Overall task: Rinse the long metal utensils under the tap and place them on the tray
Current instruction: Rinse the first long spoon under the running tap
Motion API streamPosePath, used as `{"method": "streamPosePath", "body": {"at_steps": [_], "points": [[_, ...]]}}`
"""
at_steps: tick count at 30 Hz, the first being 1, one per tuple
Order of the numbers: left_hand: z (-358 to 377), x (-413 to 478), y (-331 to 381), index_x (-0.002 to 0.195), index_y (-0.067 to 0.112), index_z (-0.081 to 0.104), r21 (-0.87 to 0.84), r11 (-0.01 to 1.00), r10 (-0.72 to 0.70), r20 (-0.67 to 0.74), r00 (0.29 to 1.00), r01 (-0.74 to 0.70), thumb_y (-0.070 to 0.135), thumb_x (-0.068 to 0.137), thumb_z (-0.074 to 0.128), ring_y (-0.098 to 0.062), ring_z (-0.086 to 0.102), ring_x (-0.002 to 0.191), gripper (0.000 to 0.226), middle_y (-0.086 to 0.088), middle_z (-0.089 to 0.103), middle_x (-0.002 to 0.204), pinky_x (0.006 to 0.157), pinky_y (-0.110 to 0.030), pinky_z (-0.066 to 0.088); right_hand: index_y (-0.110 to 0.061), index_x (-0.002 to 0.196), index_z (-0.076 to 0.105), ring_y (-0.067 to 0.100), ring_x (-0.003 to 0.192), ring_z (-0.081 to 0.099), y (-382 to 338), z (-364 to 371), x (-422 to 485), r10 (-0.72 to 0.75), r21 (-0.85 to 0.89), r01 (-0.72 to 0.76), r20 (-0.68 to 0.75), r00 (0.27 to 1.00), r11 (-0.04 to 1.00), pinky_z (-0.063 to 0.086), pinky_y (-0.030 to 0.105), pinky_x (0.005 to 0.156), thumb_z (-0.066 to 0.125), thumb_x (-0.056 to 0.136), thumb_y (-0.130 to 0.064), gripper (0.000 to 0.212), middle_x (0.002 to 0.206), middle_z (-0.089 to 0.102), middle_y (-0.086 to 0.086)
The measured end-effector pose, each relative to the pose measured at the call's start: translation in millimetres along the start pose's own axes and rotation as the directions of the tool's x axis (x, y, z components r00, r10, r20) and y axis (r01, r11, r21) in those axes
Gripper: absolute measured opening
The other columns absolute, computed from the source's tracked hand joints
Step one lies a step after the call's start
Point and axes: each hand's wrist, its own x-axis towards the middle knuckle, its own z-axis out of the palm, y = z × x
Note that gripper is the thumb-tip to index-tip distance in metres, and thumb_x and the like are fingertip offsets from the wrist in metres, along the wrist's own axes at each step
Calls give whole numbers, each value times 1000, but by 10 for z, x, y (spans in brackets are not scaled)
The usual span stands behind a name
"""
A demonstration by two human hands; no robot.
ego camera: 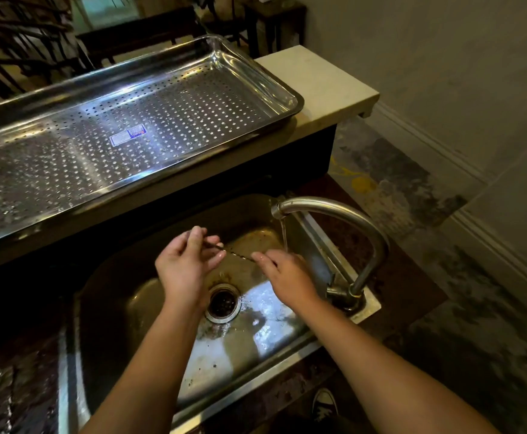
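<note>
Thin metal utensil (237, 254) held over the sink (124, 296).
The left hand's (184, 264) fingers pinch one end, the right hand's (284, 274) fingers the other, above the sink's drain, by the tap's (343, 211) running water; the tray (193, 114) sits behind the sink.

**A:** Where's the utensil (238, 255)?

**B:** It's thin, twisted metal, lying nearly level. One end is pinched in the fingers of the left hand (184, 264), the other in the fingertips of the right hand (282, 274).

**A:** And the tap (334, 211)?

**B:** It's curved, arching just beyond the right fingers, and its water stream (284, 236) falls close beside them.

**A:** The tray (177, 114)?

**B:** Perforated steel with a small blue label, lying flat well beyond the fingers, up and left.
</note>
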Motion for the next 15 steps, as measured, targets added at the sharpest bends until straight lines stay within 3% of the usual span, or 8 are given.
{"method": "streamPosePath", "body": {"at_steps": [3, 6, 8, 9, 10, 11, 13, 15], "points": [[-27, -23, -30, 93, 5, 63, -44, 998, -37, -13, 999, 36, 19, 97, 54, -24, 69, 70, 17, -16, 69, 80, 66, -34, 60, -18, 63, 46, 28, 60, 53, -50, -7, 59, -53, -14, 54, 50, 997, 998, 45, 41, 56, 45, 93, -60, 52, 59, 52, 7], [-172, 44, 37, 97, 2, 61, -167, 985, -58, -86, 995, 43, 20, 97, 55, -25, 72, 74, 20, -16, 70, 81, 67, -38, 61, -25, 65, 47, 22, 66, 58, -20, -143, 156, 119, -204, -99, 92, 989, 974, 44, 37, 54, 42, 94, -65, 49, 68, 57, -1], [-283, 68, 39, 98, 0, 60, -226, 972, -105, -160, 982, 68, 21, 96, 55, -27, 73, 79, 22, -19, 69, 87, 68, -38, 61, -26, 64, 46, 21, 68, 59, -10, -214, 215, 213, -336, -204, -10, 977, 920, 37, 30, 50, 39, 93, -68, 51, 70, 59, -2], [-325, 69, 20, 99, -1, 60, -251, 964, -139, -184, 973, 90, 21, 97, 55, -29, 73, 82, 22, -21, 68, 92, 70, -40, 61, -25, 64, 46, 20, 66, 58, -26, -229, 236, 240, -313, -245, -54, 969, 918, 35, 28, 50, 43, 92, -66, 51, 69, 59, -2], [-355, 60, -7, 101, -1, 60, -274, 955, -176, -202, 963, 117, 21, 97, 54, -30, 73, 84, 23, -23, 68, 96, 72, -41, 61, -23, 64, 49, 18, 62, 58, -40, -217, 247, 275, -191, -285, -78, 958, 939, 37, 27, 49, 51, 92, -61, 47, 66, 58, -2], [-382, 46, -35, 102, -1, 60, -296, 944, -215, -222, 951, 144, 21, 97, 54, -30, 73, 84, 23, -23, 67, 99, 73, -42, 61, -22, 67, 53, 15, 56, 56, -40, -179, 243, 316, 39, -313, -87, 945, 949, 41, 27, 47, 60, 91, -53, 40, 63, 58, -1], [-435, 15, -91, 102, 0, 60, -347, 919, -282, -253, 925, 185, 21, 97, 54, -29, 72, 86, 22, -22, 67, 101, 70, -41, 61, -15, 80, 64, 9, 46, 56, -62, -113, 189, 426, 509, -342, -55, 903, 790, 51, 27, 44, 72, 89, -32, 21, 62, 61, 2], [-496, -25, -133, 99, 1, 60, -389, 895, -330, -254, 909, 216, 20, 97, 53, -30, 70, 90, 20, -21, 66, 101, 69, -42, 61, -8, 93, 67, 7, 46, 58, -44, -84, 125, 481, 722, -331, -3, 877, 607, 59, 29, 51, 75, 88, -18, 14, 64, 65, 5]]}}
